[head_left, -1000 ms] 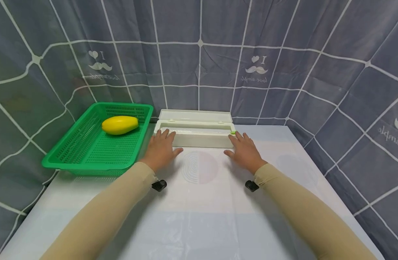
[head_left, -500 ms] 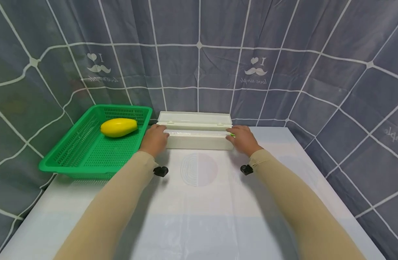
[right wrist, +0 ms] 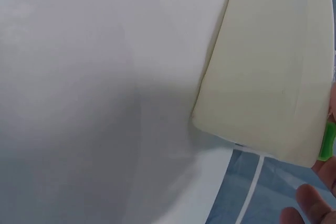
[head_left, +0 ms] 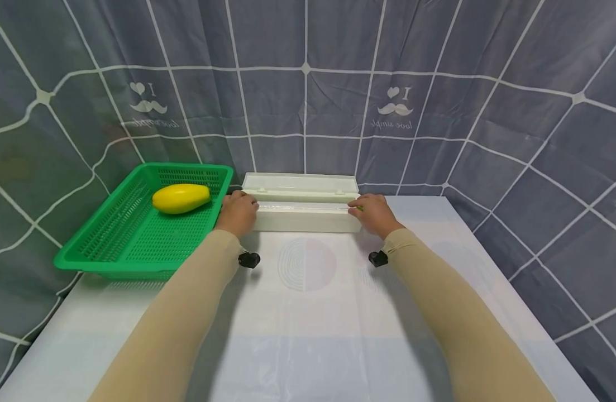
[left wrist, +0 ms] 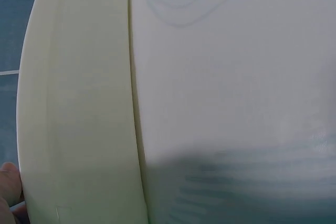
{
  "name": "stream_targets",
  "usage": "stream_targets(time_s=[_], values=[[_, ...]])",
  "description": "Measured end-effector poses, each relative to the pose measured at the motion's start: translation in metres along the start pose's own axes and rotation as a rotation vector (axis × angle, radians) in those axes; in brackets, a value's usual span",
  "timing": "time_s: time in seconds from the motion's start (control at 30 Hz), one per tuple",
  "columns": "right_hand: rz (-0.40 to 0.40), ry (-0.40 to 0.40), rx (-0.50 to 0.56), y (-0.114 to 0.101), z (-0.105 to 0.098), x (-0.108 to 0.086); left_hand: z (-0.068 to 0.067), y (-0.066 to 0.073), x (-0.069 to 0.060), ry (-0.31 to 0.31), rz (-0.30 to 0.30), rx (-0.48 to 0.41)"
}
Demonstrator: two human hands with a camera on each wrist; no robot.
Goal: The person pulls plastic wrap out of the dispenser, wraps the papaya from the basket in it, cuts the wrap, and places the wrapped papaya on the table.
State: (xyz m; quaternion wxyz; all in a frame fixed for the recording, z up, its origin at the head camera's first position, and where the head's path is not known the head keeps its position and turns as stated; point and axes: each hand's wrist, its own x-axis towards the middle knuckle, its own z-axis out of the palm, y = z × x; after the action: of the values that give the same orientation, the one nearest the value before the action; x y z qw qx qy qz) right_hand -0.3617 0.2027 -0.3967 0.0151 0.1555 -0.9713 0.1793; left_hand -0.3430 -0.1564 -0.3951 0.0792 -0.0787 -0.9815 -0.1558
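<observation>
A long white cling film dispenser [head_left: 308, 221] lies at the far side of the table with its lid [head_left: 300, 182] raised behind it. Clear, shiny film [head_left: 302, 206] shows along its top opening. My left hand [head_left: 238, 213] grips the left end, fingers curled over the upper edge. At the right end, my right hand [head_left: 375, 214] grips with thumb and fingers beside a small green slider [right wrist: 327, 141]. Whether the fingers also pinch the film is hidden. Both wrist views show the dispenser's plain front wall [left wrist: 86, 87], with fingertips [left wrist: 10, 183] at its top edge in the left one.
To the left stands a green plastic basket [head_left: 111, 267] holding a yellow papaya-like fruit [head_left: 181, 199]. A white cloth with faint printed circles covers the table [head_left: 308, 312]. Grey gridded curtains [head_left: 267, 100] hang closely behind and on both sides.
Both hands came forward from spread fingers before the dispenser to curled grips at its two ends. Over the last half second they have barely moved; the view shifted slightly.
</observation>
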Motion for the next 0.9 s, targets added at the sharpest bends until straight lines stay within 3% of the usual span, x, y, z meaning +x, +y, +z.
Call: stream_targets(time_s=[0.2, 0.43, 0.9], values=[[0.003, 0.028, 0.034, 0.000, 0.000, 0.001, 0.002, 0.001, 0.004, -0.025, -0.025, -0.007], [-0.002, 0.049, 0.018, -0.001, 0.002, 0.002, 0.001, 0.001, 0.006, -0.013, -0.045, -0.058], [0.000, 0.114, 0.018, -0.001, 0.008, 0.002, 0.004, -0.010, 0.010, 0.021, 0.014, -0.010]])
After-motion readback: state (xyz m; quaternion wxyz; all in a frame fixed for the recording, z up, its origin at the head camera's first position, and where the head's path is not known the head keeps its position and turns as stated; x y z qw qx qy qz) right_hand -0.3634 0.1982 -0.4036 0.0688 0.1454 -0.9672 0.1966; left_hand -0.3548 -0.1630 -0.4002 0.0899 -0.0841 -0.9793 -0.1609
